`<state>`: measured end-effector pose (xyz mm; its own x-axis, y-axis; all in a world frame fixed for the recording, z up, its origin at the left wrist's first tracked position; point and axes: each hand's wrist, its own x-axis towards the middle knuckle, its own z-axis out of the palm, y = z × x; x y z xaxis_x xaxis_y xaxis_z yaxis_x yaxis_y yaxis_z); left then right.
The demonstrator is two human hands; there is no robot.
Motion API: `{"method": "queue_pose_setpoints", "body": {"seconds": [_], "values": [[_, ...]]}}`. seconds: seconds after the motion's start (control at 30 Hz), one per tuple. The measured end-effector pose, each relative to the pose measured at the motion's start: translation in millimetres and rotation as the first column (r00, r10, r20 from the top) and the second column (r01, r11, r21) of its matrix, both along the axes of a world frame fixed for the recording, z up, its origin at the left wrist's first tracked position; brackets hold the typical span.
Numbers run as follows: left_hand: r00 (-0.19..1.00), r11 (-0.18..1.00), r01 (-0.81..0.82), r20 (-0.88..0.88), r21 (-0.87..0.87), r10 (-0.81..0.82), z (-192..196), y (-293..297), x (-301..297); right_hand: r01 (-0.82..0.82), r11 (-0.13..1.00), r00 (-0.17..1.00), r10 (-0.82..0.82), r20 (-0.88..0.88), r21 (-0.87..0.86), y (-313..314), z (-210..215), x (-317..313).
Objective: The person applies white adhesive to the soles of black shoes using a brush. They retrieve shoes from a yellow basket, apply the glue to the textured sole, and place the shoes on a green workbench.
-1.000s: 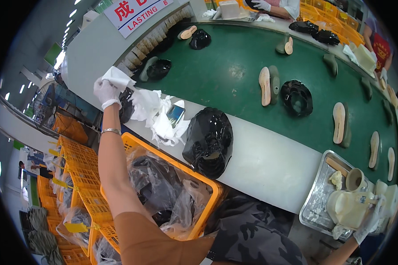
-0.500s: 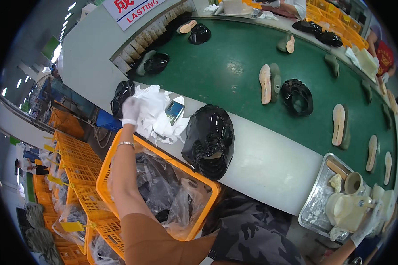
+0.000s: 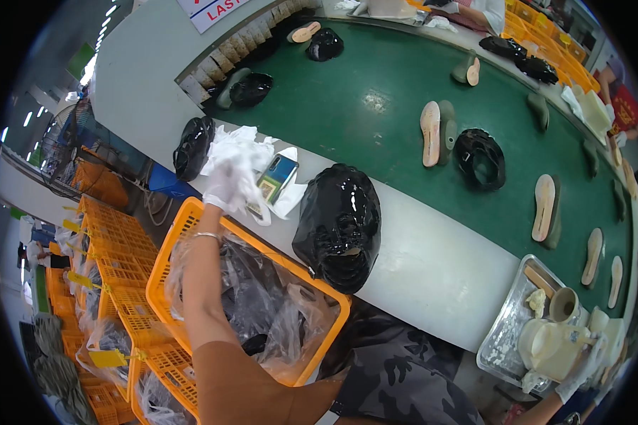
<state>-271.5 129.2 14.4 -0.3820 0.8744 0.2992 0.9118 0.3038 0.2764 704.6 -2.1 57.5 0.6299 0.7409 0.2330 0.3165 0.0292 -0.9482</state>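
Observation:
My left hand [image 3: 224, 185], in a white glove, is closed on a crumpled white cloth [image 3: 237, 150] on the pale work ledge. Beside the cloth a phone [image 3: 277, 177] lies on another white piece. A glossy black shoe upper [image 3: 193, 147] stands to the left of that hand, and a large black, shiny shoe-upper bundle [image 3: 338, 228] sits to its right. At the lower right my gloved right hand [image 3: 580, 373] grips the side of a cream plastic container [image 3: 549, 347] on a metal tray [image 3: 500, 350]; its fingers show only partly.
A green conveyor [image 3: 347, 106] carries insoles, shoe lasts and black uppers behind the ledge. Below my left arm stands an orange crate [image 3: 164, 283] with plastic-wrapped dark pieces. Stacked orange crates [image 3: 120, 241] are at left. A co-worker's sleeve [image 3: 485, 14] shows across the conveyor.
My left hand has moved right and toward me from beside the black upper, gathering the cloth. More of the phone is uncovered. My right hand stays at the container.

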Motion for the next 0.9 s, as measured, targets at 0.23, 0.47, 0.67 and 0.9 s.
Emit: {"method": "queue_pose_setpoints", "body": {"seconds": [0.23, 0.47, 0.67, 0.9], "values": [[0.964, 0.969, -0.059, -0.239, 0.241, 0.118, 20, 9, -36, 0.007, 0.998, 1.000, -0.007, -0.010, -0.057, -5, -7, 22], [0.963, 0.990, 0.065, 0.253, 0.128, -0.096, -9, 14, -35, 0.028, 0.997, 0.999, -0.030, -0.037, -0.078, -5, -7, 23], [0.462, 0.761, -0.343, 0.804, 0.551, -0.374, 84, 10, -53, 0.022, 0.995, 0.968, 0.003, 0.252, -0.099, -6, -12, 30], [0.505, 0.558, -0.379, 0.670, 0.739, -0.544, 176, 16, -52, 0.053, 0.992, 0.998, -0.057, -0.037, -0.113, -5, -5, 33]]}}
